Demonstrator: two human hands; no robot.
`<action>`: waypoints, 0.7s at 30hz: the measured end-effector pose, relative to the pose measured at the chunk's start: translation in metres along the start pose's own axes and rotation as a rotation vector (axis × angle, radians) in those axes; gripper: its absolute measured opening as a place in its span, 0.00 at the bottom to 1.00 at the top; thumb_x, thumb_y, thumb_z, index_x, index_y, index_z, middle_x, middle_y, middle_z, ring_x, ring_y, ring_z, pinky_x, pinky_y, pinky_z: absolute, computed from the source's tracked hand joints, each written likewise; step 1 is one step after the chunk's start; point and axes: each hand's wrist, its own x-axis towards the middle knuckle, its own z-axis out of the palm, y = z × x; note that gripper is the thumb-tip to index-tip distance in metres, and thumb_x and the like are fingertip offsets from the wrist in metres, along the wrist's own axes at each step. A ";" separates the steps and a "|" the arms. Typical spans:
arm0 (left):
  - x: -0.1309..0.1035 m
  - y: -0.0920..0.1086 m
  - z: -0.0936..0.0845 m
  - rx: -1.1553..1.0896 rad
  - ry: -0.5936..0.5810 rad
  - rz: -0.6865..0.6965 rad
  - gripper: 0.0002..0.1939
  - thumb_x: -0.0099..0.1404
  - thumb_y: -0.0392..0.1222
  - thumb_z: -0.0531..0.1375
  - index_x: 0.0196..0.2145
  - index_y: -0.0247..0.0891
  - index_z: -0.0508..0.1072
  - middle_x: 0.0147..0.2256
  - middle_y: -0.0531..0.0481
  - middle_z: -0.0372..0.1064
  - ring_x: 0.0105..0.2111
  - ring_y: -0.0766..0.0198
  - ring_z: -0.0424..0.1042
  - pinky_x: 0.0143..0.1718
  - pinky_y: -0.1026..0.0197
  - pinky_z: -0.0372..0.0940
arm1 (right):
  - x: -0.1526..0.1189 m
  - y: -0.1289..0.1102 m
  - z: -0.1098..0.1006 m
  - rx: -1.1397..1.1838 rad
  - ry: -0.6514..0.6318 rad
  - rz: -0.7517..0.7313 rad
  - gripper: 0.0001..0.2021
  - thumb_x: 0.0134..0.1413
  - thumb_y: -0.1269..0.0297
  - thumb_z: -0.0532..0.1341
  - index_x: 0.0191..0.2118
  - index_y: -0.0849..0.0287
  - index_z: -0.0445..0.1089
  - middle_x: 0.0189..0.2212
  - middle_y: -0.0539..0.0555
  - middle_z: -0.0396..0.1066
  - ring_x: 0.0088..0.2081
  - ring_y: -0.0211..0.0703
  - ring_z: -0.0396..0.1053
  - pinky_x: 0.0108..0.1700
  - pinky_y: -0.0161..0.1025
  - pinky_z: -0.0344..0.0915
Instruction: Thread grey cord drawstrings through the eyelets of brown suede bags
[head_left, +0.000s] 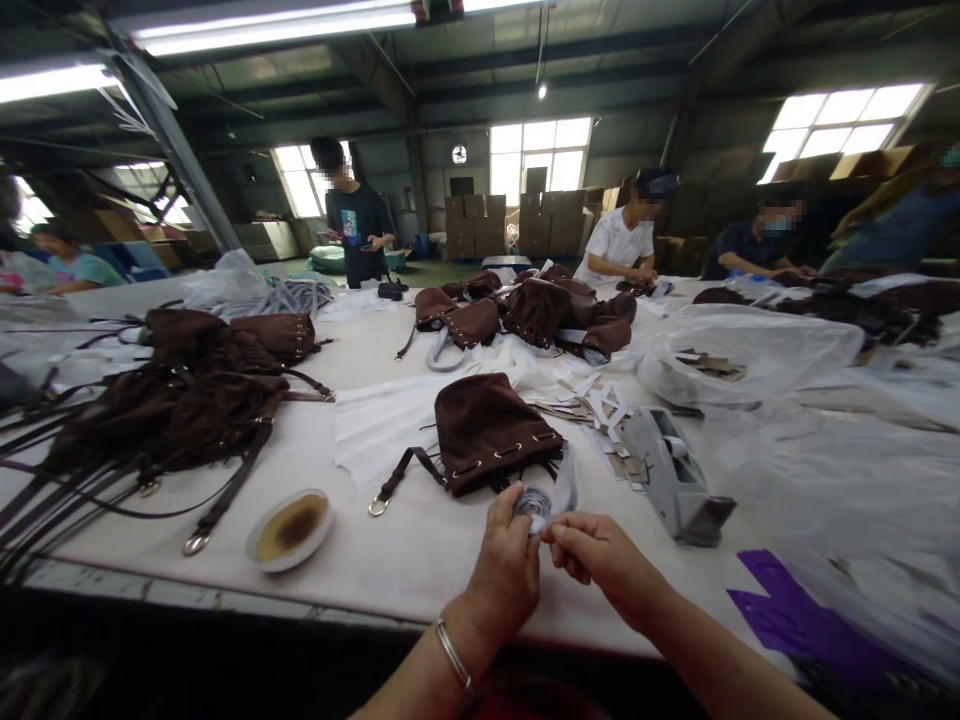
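Both grips pinch one pale tape strip [541, 500] between our left hand [508, 570] and right hand [592, 550], just near of the brown bag [491, 425] on the surface [420, 560]. We judge it early: strip unattached, bags [187, 390] piled at left.

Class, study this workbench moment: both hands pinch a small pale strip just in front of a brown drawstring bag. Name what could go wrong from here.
1. The pale strip is pinched between the left hand and right hand; being thin, it might tear or crease.
2. The dish of brown liquid sits near the table edge; a swept strap could tip it.
3. The tape dispenser lies close to the right forearm and may get knocked.
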 end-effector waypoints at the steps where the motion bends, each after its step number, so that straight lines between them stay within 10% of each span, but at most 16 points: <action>1: 0.000 -0.001 0.000 0.019 0.004 0.013 0.14 0.66 0.29 0.51 0.48 0.30 0.66 0.60 0.30 0.52 0.63 0.46 0.54 0.61 0.38 0.59 | 0.002 0.003 0.001 0.008 0.003 0.021 0.14 0.48 0.55 0.59 0.29 0.62 0.72 0.21 0.49 0.67 0.21 0.32 0.57 0.23 0.33 0.50; 21: -0.002 -0.004 0.014 0.217 0.015 0.247 0.26 0.66 0.25 0.48 0.61 0.22 0.57 0.61 0.25 0.53 0.66 0.42 0.47 0.59 0.40 0.64 | 0.008 0.028 -0.002 0.098 0.132 0.230 0.21 0.42 0.46 0.66 0.24 0.61 0.64 0.14 0.45 0.61 0.15 0.28 0.52 0.17 0.29 0.41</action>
